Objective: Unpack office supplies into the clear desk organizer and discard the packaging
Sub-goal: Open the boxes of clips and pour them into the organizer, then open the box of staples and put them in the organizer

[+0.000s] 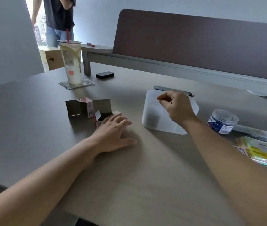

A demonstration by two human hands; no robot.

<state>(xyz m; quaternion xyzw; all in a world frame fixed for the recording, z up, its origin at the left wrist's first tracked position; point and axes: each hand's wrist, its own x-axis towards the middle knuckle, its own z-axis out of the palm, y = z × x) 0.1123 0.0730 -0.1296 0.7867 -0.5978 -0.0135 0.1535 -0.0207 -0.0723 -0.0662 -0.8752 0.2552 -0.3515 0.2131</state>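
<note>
Head view, worktop (145, 168): the near half between the two forearms is bare; things sit along the middle band and toward the right edge.
Left hand (113, 134): lies palm down left of centre, fingers (123, 119) straight and slightly spread, tips just touching the open small box (101, 119).
Small box: flap raised, mouth up, standing just in front of a second opened box (82, 106) whose flaps splay toward the far left.
Right hand (176, 108): raised over the clear organizer (154, 116), thumb and forefinger pinched together on a thin metal pin (156, 100); the other fingers are curled.
Pin: long axis roughly level, its free end pointing left, above the organizer's open top.
Clear organizer: right of centre, near the far edge; small dark items lie in the bottom of its left part, too blurred to name.
Round clear tub (222, 121): on its side by the right edge, blue label facing near.
Yellow packets (263, 152): flat at the right edge, nearer than the tub.
Drink cup (71, 62): upright at the far left with a red straw; a black case (105, 74) lies beside it.
</note>
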